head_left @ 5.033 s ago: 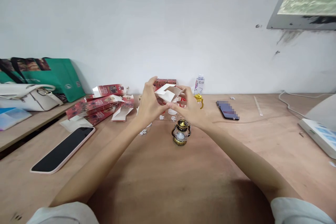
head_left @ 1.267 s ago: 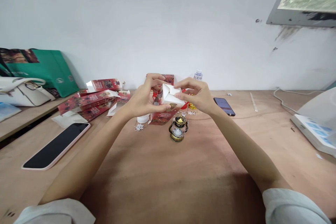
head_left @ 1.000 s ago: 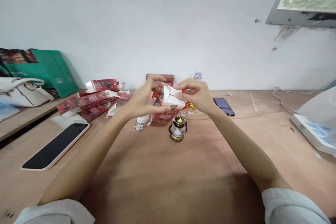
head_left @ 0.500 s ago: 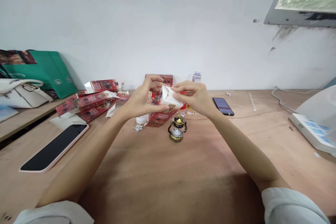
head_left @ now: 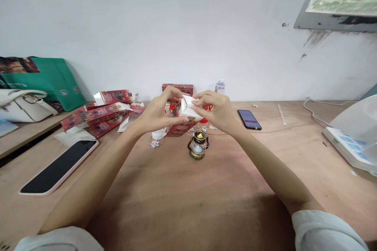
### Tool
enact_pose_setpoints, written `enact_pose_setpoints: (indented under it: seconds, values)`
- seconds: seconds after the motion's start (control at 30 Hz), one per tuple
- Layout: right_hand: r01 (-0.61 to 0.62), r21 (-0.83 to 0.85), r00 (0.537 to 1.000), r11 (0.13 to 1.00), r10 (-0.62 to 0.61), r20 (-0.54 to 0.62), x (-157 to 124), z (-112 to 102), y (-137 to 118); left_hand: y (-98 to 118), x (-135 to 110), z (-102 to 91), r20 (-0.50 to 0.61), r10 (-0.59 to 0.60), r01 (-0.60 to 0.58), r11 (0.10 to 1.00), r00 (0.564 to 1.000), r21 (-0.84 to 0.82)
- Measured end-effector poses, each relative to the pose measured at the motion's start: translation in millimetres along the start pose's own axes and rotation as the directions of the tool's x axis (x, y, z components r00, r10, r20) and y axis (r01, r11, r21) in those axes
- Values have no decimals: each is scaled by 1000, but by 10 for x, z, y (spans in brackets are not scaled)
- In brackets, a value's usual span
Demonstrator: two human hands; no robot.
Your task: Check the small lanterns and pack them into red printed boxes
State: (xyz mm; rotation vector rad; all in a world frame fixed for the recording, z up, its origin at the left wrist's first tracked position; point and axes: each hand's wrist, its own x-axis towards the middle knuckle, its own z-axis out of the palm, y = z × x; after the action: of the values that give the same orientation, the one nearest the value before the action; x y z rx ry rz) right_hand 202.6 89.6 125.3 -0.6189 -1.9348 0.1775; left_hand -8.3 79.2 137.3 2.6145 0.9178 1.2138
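Above the table, both hands are on a small cardboard box [head_left: 183,119], red-printed with a white end turned toward me. My left hand [head_left: 160,111] grips its left side, thumb along the lower edge and fingers over the top. My right hand [head_left: 216,110] pinches at the white flaps on the box's end, fingers pressed close together. Below the hands, a small gold and black lantern [head_left: 198,146] stands upright on the table. Behind the lantern lie small white pieces [head_left: 193,129], partly covered by the box. A white round item [head_left: 159,133] sits below my left hand.
Flattened red cartons [head_left: 97,115] lie in a pile at left, near a large phone [head_left: 59,168]. Red boxes [head_left: 176,87] and a bottle [head_left: 220,86] stand by the wall. A smaller phone [head_left: 249,119] is at right. A white appliance [head_left: 353,145] with a cable occupies the right edge.
The white flaps at the box's end have shifted under my right fingers, and the box has tilted slightly. Both hands keep their hold. The camera view has moved a little.
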Motion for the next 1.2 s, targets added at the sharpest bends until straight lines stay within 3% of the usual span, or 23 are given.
enact_pose_setpoints:
  seconds: [0.17, 0.37, 0.5, 0.57, 0.63, 0.7, 0.77, 0.8, 0.9, 1.0, 1.07, 1.2]
  values:
    - [-26, 22, 992, 999, 23, 122, 14, -66, 30, -42, -3, -4, 21, -8, 9, 1000, 1000, -30]
    - [71, 9, 963, 997, -71, 260, 6, -55, 45, -78, 13, 8, -93, -34, 19, 986, 995, -165]
    - [105, 14, 987, 994, -106, 119, 14, 7, 76, -69, 34, 5, -130, -80, 41, 959, 988, -279]
    - [48, 21, 999, 999, -47, -19, 22, -6, 97, -93, 49, -2, -174, -124, 65, 948, 977, -311]
    - [-42, 80, 980, 996, 56, -189, 32, -40, 132, -146, 68, -3, -245, -241, 156, 934, 939, -322]
    - [-110, 194, 930, 975, 169, -325, 47, -74, 192, -207, 88, 5, -286, -419, 294, 872, 862, -392]
    - [-142, 311, 871, 940, 268, -412, 67, -88, 277, -245, 111, 10, -230, -572, 382, 745, 787, -547]
    - [-148, 361, 841, 921, 309, -443, 78, -86, 322, -246, 122, 7, -177, -613, 391, 672, 770, -629]
    - [-173, 522, 788, 835, 435, -436, 106, -55, 429, -185, 151, -34, -14, -632, 384, 488, 775, -784]
    - [-228, 699, 784, 678, 554, -280, 116, -4, 442, -89, 159, -97, 89, -605, 402, 404, 791, -821]
    - [-251, 768, 781, 589, 592, -198, 113, 33, 408, -43, 142, -123, 67, -584, 406, 474, 809, -781]
    - [-293, 785, 791, 546, 600, -122, 92, 102, 323, -31, 32, -116, -85, -438, 370, 836, 895, -405]
